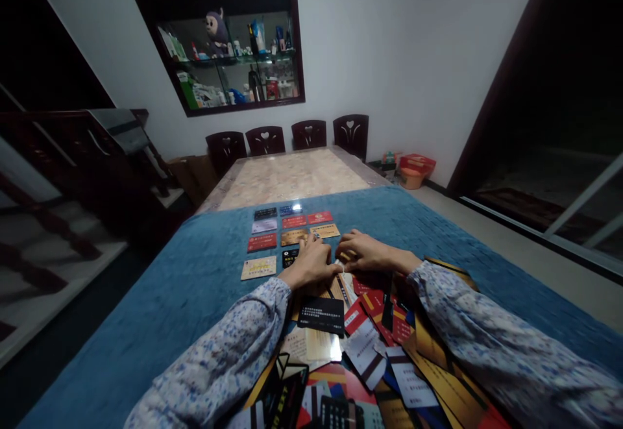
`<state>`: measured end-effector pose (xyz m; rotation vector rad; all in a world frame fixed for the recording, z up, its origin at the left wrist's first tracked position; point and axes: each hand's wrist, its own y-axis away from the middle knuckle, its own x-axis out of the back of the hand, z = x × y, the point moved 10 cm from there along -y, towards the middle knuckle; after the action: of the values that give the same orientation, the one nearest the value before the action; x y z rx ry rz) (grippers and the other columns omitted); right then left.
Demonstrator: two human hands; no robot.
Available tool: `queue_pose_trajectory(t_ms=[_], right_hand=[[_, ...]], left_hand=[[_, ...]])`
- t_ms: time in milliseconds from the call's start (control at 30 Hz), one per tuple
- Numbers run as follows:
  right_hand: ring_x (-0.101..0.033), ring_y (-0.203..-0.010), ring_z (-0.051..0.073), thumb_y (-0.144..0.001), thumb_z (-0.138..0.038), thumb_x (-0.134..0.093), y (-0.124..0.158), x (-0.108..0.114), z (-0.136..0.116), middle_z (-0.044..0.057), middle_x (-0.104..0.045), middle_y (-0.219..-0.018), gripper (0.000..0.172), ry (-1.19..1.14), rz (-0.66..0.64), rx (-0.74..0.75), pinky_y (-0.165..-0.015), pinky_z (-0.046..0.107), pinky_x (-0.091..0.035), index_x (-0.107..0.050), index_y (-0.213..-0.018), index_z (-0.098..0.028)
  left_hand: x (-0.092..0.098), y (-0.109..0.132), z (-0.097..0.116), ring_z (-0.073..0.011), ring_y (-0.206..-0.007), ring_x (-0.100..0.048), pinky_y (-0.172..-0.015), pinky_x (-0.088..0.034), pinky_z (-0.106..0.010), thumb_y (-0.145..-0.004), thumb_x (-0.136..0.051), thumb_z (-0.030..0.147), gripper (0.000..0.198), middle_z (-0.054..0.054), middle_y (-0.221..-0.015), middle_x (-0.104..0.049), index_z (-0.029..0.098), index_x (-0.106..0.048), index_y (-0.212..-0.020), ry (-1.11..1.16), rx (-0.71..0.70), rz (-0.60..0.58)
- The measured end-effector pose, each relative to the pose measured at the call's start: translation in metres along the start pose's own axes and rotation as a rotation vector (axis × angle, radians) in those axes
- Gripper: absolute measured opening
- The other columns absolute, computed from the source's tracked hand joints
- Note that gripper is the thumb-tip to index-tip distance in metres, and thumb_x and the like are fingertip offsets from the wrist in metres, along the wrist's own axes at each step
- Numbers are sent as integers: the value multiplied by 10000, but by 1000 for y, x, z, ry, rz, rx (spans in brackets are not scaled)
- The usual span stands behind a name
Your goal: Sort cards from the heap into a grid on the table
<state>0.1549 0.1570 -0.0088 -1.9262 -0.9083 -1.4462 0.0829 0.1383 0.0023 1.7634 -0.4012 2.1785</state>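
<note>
My left hand [311, 261] is at the front of a heap of plastic cards, its fingers bent down by a black card [290, 258] and its thumb pointing to the right. Close beside it, my right hand [361, 251] is curled, thumb towards the left one. A small whitish bit shows between the two thumbs; what the closed fingers hold is hidden. Beyond the hands, cards lie in rough rows: a gold card [325, 230], a brown-gold card [293, 237], a red card [261, 242] and a cream card [258, 268]. Below my wrists, a black card [321, 316] tops the loose heap.
A blue cloth [195, 286] covers the near part of the long table; its far part is bare patterned stone [282, 172]. Dark chairs [309, 134] stand at the far end. A wall cabinet [299, 46] holds bottles and a plush toy [217, 32]. Stair railings are at left.
</note>
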Motion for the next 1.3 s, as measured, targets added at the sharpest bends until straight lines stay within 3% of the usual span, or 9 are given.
queue_pose_trajectory(t_ms=[133,300,600,933,1167,1300], right_hand=[[-500,-1091,330,-799,-465,-701,0,-2,0,114,-617,-1191,402,2,-31,-55,-834,404,-424,-708,-1134,-243],[-475,-1110,339,-805,-463,-712,-3,-7,1,121,-587,-1220,412,1,-47,-99,-857,434,-429,-683,-1165,-264],[-486,-1109,324,-855,-383,-671,-6,-7,2,95,-597,-1173,276,4,-8,-135,-893,441,-415,-704,-1098,-258],[-480,-1126,318,-778,-421,-724,-7,-10,5,100,-618,-1160,344,-83,-31,-212,-842,373,-399,-711,-1050,-210],[-524,-1095,286,-739,-339,-735,-11,-10,15,58,-693,-951,167,-184,-54,-361,-799,309,-390,-710,-848,-216],[-594,-909,223,-716,-303,-711,-16,-11,28,33,-690,-821,133,-249,-27,-403,-688,257,-395,-700,-805,-204]], left_hand=[[3,0,1,-330,-1095,-503,-948,-389,-477,-868,-601,323,180,-113,-990,-670,169,-660,-797,-18,8,47],[4,7,-3,-310,-1082,-503,-948,-386,-470,-886,-529,234,182,-116,-988,-680,166,-684,-819,-16,2,79],[2,24,-4,-284,-998,-543,-916,-376,-450,-858,-529,178,214,-91,-843,-720,165,-709,-745,38,19,62],[-1,25,-4,-267,-992,-551,-861,-372,-402,-838,-514,175,217,-92,-839,-712,169,-681,-699,43,-3,87],[-1,25,-3,-263,-980,-552,-859,-371,-392,-831,-525,148,198,-93,-845,-717,163,-710,-763,68,11,79],[-1,25,-3,-264,-986,-556,-850,-376,-384,-828,-517,145,189,-88,-842,-701,166,-692,-761,54,11,85]])
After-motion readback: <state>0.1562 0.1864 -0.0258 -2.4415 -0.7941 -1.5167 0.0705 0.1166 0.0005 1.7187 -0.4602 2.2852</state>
